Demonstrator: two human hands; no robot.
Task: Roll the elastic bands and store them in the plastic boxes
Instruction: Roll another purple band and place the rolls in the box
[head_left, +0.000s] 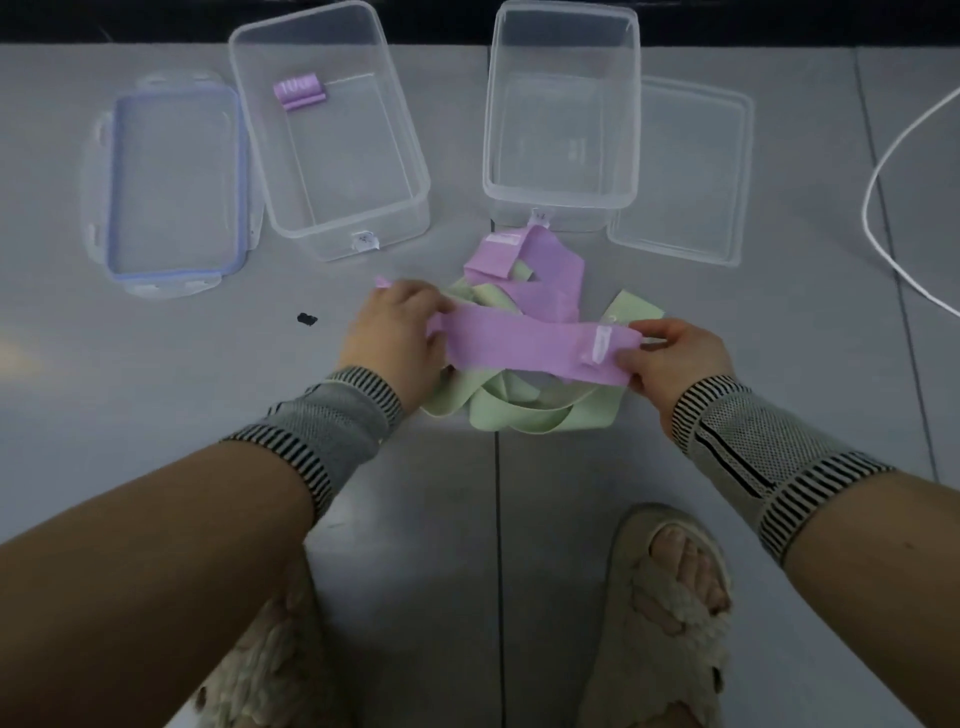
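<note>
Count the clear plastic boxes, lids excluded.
2. The left box stands beside the blue-rimmed lid and holds one rolled purple band; the right box stands beside the clear lid.

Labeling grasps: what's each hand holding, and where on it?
Both hold one purple elastic band, stretched flat between them. The left hand grips its left end; the right hand pinches its right end, beside the white tag.

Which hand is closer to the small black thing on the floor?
Left. The left hand grips the purple band just right of the black speck; the right hand holds the band's far end, well beyond it.
</note>
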